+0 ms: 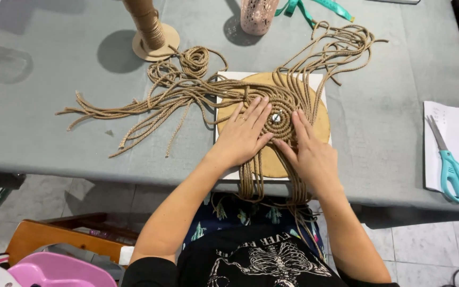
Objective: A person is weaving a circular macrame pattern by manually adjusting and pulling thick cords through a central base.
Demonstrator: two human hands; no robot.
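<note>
The coiled cord mat [278, 114] lies flat on a round wooden disc [322, 119], pinned at its centre by a metal stud [276, 118], at the near middle of the bench [49, 117]. Left hand [243, 133] rests palm-down at eight o'clock from the stud, fingers spread, pressing the coil and gripping nothing. Right hand [309, 146] lies flat at four o'clock, likewise open; both sit equally close. Loose cord strands [150, 103] fan out toward nine and one o'clock, others hanging over the near edge. Beyond: cord spool [150, 26] at eleven o'clock, scissors [455, 170] at three.
</note>
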